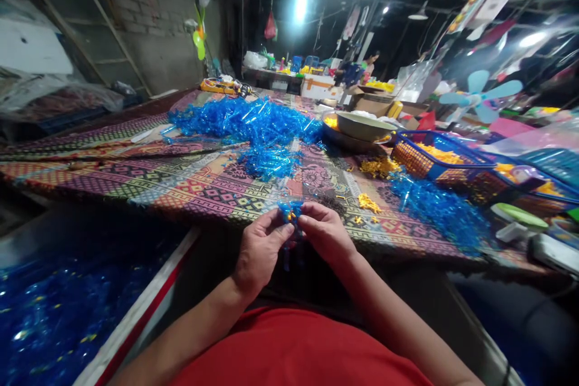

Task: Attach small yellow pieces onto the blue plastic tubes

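Observation:
At the near edge of the patterned cloth point(181, 193), a small blue translucent piece point(289, 207) with yellow bits in it is held between both hands. My left hand point(262, 247) pinches it from the left with thumb and index finger. From the right, the fingertips of my right hand point(328, 232) close on the same piece. Beyond them lies a big heap of blue translucent pieces point(244, 119). Small yellow parts point(370, 202) are scattered right of my hands, near a yellow pile point(379, 166) and a second blue pile point(443, 211).
Bowls point(364, 125) and a blue basket point(446, 157) of yellow parts stand at the right, near a light-blue fan point(478, 95). A bin of blue pieces point(58, 313) is at lower left. A person point(370, 65) is in the background.

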### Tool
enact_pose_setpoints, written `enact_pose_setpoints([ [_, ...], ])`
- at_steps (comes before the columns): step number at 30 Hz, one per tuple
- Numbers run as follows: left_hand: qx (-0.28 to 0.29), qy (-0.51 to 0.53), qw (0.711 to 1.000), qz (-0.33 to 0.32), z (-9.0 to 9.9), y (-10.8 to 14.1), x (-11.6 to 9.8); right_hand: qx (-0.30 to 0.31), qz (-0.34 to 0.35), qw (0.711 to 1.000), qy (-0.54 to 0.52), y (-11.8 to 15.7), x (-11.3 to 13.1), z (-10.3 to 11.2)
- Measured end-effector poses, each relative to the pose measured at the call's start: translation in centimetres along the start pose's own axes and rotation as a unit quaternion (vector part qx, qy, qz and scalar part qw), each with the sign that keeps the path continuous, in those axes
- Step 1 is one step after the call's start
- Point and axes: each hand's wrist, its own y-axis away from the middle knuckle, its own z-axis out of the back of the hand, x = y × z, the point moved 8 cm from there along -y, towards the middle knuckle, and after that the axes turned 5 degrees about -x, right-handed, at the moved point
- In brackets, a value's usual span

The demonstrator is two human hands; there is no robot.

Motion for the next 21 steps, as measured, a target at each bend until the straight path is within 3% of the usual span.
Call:
enact_pose_setpoints([
  [10, 0.012, -0.031, 0.998, -0.053, -0.7, -0.2, -1.0, -0.029, 0.068, 0.995, 0.074, 0.5, 1.4, 0.5],
  [21, 0.006, 0.021, 1.0, -0.019, -0.4, -0.3, -0.6, -0.013, 0.028, 0.999, 0.014, 0.4, 1.1, 0.6],
])
